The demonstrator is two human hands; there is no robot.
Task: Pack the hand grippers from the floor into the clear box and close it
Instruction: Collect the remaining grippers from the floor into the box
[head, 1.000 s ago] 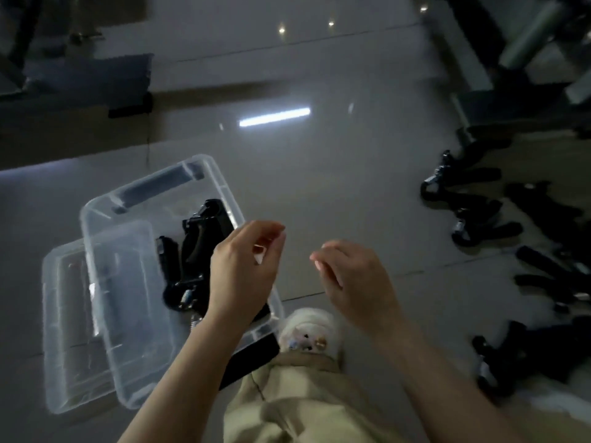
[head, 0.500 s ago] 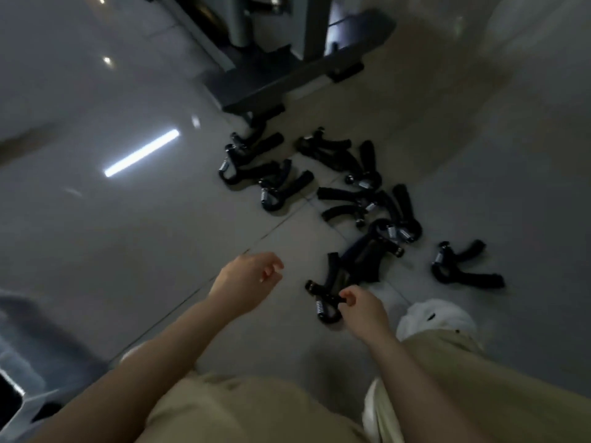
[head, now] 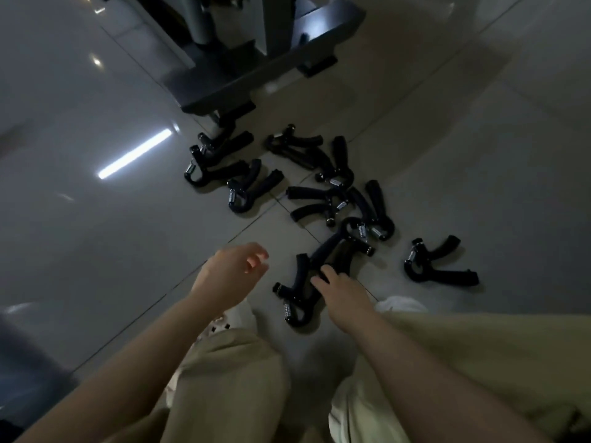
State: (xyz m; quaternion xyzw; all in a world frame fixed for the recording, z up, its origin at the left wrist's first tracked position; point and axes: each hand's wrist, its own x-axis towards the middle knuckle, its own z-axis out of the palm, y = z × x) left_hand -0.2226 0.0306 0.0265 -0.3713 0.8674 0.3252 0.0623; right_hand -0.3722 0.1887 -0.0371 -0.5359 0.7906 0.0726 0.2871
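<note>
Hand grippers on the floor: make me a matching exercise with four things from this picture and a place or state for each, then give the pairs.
Things
1. right hand
2. left hand
3. lone hand gripper
4. machine base

Places or states
A. hangs above bare floor tile, fingers loosely curled, holding nothing
B. stands beyond the pile, at the top of the view
C. lies by itself, apart from the pile, on its right side
D. fingers rest on the nearest hand gripper

Pairs: 1-D, 2-A, 3-C, 4-B
</note>
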